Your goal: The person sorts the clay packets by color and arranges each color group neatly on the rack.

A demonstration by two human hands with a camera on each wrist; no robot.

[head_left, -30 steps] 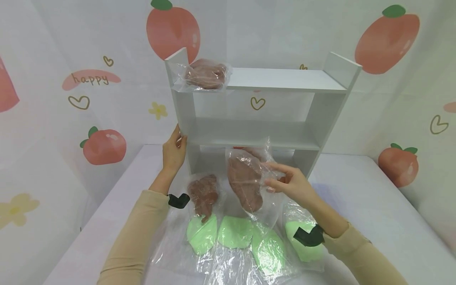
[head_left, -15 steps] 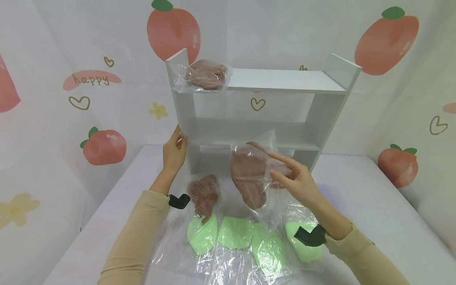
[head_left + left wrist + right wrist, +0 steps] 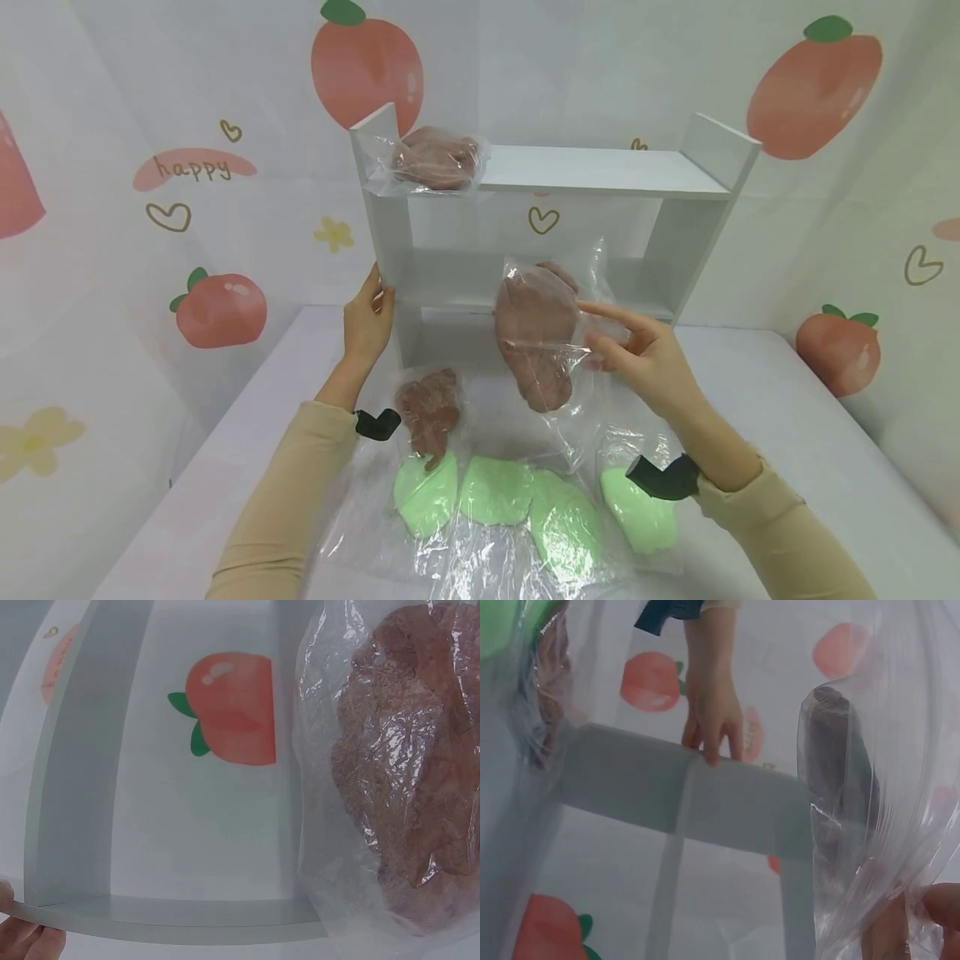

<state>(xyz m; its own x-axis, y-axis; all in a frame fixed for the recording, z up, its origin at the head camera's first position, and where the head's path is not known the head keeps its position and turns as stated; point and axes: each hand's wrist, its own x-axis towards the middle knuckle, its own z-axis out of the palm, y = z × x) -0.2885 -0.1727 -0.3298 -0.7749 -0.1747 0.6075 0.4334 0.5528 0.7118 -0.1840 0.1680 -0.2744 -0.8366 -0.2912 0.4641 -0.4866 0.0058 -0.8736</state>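
Note:
My right hand (image 3: 651,354) pinches the right edge of a clear plastic bag (image 3: 536,312) with a smooth brown lumpy piece inside, its exact kind unclear. The bag hangs upright in front of the middle board of a small white shelf (image 3: 607,171). At the shelf's left side, my left hand (image 3: 367,323) grips the edge of the side panel; thumb and fingers show on either side of it in the left wrist view. Another bagged brown piece (image 3: 435,158) lies on the top board at the left. A third, a smaller bagged brown piece (image 3: 431,412), is low in front of the shelf.
Several bags with flat light-green pieces (image 3: 495,492) lie in a row on the white table (image 3: 765,400), nearest the camera. Behind the shelf hangs a white cloth (image 3: 277,83) printed with peaches, hearts and flowers.
My right hand has lifted the bagged brown piece up and slightly right, from before the lowest opening to the middle board's height. The left hand stays on the shelf panel.

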